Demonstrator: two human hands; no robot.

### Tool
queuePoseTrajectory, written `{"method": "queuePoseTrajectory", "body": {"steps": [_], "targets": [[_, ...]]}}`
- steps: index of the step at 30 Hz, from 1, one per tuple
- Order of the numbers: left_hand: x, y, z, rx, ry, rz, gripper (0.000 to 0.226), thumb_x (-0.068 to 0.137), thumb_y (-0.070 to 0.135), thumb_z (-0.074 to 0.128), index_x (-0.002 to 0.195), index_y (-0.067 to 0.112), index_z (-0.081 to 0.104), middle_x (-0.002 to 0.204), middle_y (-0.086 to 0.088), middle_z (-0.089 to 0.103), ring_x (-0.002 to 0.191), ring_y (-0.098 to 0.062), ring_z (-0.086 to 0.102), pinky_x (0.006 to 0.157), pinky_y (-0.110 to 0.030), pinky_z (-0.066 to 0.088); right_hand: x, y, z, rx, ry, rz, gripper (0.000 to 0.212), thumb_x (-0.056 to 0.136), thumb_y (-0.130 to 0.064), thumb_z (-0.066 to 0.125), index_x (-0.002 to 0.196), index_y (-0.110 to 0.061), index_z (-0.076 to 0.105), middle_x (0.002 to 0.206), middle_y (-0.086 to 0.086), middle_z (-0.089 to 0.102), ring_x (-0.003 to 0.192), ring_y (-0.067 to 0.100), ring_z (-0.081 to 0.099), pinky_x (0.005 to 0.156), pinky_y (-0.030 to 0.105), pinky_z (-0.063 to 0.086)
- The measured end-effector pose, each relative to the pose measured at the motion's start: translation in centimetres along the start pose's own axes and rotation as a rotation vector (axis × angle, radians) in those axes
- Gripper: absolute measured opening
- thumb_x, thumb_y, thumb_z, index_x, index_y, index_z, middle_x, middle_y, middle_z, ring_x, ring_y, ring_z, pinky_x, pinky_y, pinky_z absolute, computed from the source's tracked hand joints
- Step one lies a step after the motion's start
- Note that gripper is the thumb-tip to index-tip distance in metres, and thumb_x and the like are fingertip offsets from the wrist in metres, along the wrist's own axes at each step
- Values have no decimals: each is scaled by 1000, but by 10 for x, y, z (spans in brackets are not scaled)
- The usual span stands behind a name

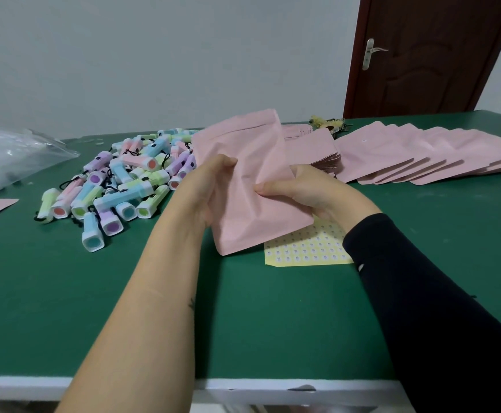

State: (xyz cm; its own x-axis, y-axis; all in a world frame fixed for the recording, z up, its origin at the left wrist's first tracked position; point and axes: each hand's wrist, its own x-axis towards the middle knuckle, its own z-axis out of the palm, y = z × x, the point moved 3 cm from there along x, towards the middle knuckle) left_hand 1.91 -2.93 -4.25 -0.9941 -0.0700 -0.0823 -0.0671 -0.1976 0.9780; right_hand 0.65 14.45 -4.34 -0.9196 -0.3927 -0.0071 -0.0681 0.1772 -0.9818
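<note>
— Where's the pink pouch?
— Lifted above the desk, over the sticker sheet. My left hand grips its left edge; my right hand pinches the right.
— The little torches?
— Piled to my left.

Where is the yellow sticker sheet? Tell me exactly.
In the head view the yellow sticker sheet lies flat on the green table, right of centre, partly hidden by the pink pouch and beneath the right hand.

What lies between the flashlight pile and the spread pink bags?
Head view: the pink bag held by the left hand and right hand, then a stack of bags.
</note>
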Motion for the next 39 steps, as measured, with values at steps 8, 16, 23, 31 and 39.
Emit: {"method": "queuePoseTrajectory", "body": {"steps": [8,16,23,31,39], "targets": [[-7,3,5,26,60,22,23,86,14,67,106,4,71,106,-14,74,94,-30,71,90,-42,56,1,-4,3,-4,127,24,58,70,-51,78,111,-13,63,100,3,75,89,22,73,85,42,58],[-5,3,4,166,146,124,21,77,18,81,95,15,73,87,-2,77,79,-20,75,74,-32,59,4,-2,1,167,174,49,50,79,-32,79,119,-7,62,105,6,74,92,23,72,87,42,58],[-7,4,5,235,145,166,15,77,27,83,84,20,72,80,6,77,73,-12,73,74,-27,58,3,0,5,230,176,29,23,81,-27,77,95,-9,72,87,5,76,77,19,74,61,27,57],[-11,3,3,395,-96,-8,45,67,48,79,99,17,72,93,3,76,78,-12,70,67,-24,56,3,0,-11,441,463,-27,44,76,-27,81,111,-5,65,104,12,72,89,30,72,81,49,59],[-11,-3,5,431,-120,-31,18,78,13,80,91,18,69,75,6,73,63,-6,64,53,-15,48,5,2,-21,520,543,-44,51,73,-34,83,113,-8,64,110,6,71,98,26,69,91,45,55]]}}
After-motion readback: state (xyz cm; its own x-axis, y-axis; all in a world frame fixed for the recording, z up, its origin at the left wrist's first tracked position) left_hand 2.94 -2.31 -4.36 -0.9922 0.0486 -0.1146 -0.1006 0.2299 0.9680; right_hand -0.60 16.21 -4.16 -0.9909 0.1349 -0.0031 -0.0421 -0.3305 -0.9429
